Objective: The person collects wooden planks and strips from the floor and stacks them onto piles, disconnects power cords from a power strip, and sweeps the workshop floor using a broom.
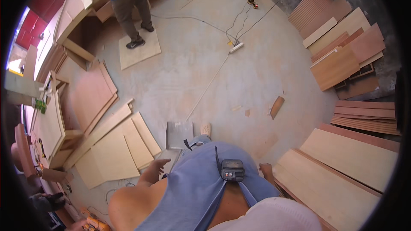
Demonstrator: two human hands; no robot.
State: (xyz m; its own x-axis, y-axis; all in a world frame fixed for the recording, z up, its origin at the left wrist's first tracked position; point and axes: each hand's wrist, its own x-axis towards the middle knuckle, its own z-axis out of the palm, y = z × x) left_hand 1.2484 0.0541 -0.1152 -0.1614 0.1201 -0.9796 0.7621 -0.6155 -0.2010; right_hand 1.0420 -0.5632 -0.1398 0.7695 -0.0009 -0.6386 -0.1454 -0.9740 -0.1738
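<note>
With the view read as a dial, the left hand (159,165) sits at 7 o'clock, its fingers loosely spread and seemingly bare. Just past it toward 1 o'clock, the grey scoop (179,135) lies on the floor (257,72), close to the pale shoe (206,129) at 6 o'clock. The right hand (266,170) hangs at 5 o'clock, near the stacked pale panels (327,190) at 4 o'clock; I cannot tell how its fingers are set. Between the 2 hands, a black device (232,170) rests on the blue garment (197,162).

At 8 o'clock, pale sheets (113,158) lie on the floor. At 11 o'clock, a co-worker (128,8) in a blue top stands on a pale board (150,51) beside the bench (77,10). A white power strip (236,48) lies at 1 o'clock, and a curved brown wood piece (277,107) at 3 o'clock.
</note>
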